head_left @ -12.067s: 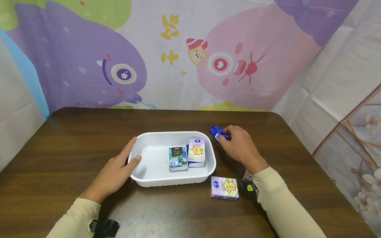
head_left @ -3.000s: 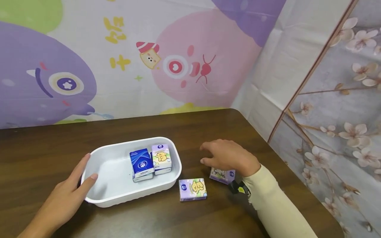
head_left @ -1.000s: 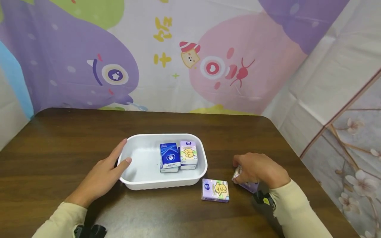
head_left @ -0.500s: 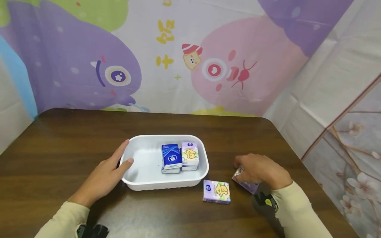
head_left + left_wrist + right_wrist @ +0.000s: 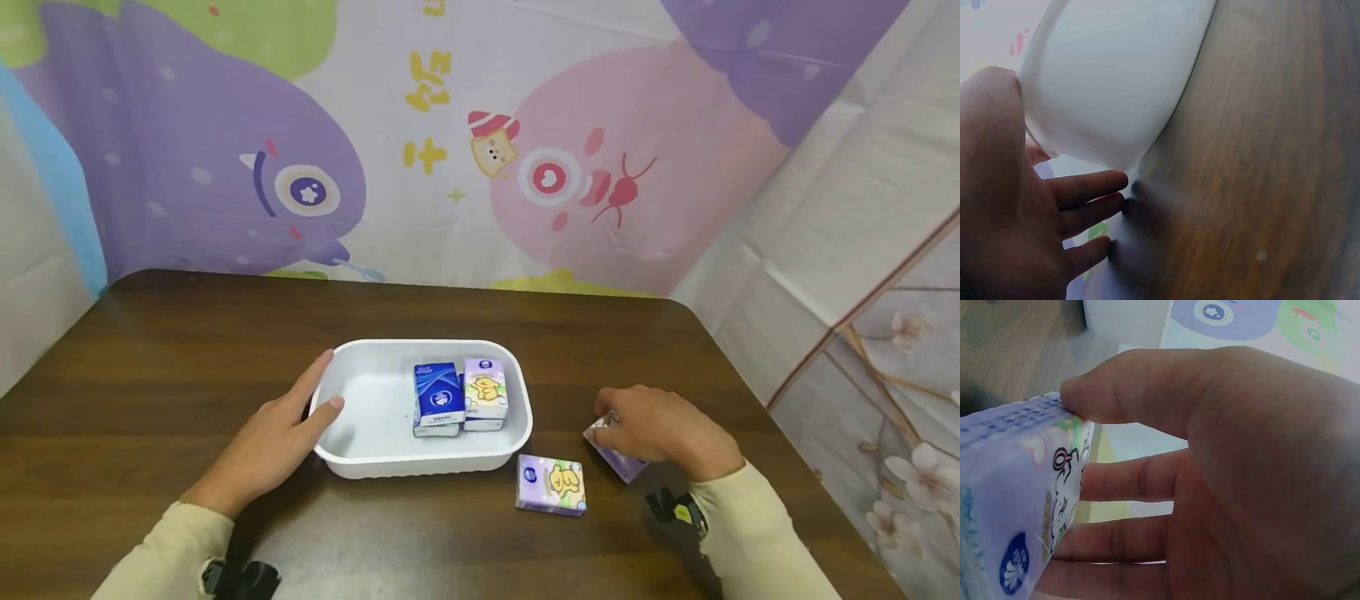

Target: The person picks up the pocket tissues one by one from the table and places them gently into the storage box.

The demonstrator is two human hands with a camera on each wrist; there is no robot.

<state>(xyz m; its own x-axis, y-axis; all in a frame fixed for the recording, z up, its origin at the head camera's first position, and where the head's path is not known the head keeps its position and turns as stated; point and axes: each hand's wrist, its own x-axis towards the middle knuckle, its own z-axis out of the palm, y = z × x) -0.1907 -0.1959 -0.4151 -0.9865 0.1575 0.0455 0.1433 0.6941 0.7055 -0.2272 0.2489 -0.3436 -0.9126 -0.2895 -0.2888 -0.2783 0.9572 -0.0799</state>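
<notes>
My right hand (image 5: 663, 425) pinches a lilac tissue pack (image 5: 621, 463) at the right of the table. In the right wrist view, the thumb is on the pack's near edge and the fingers reach along its far side; a rabbit print shows on this tissue pack (image 5: 1013, 487). My left hand (image 5: 273, 437) rests at the left end of a white plastic basin (image 5: 420, 465), thumb over the rim. Seen from the left wrist, its straight fingers spread beneath the basin's end. Inside the basin, a blue tissue pack (image 5: 439, 393) lies on another pack, beside a lilac bear-print pack (image 5: 485, 387) stacked on one more.
Another lilac bear-print tissue pack (image 5: 551, 485) lies flat between the basin and my right hand, close to the basin's front right corner. The brown wooden table (image 5: 390, 542) ends at a cartoon-printed cloth (image 5: 442, 225) at the back.
The blue pack, in my right hand at first, now lies in the basin on top of the green-blue one. My right hand has since come down onto the lilac pack and taken hold of it.
</notes>
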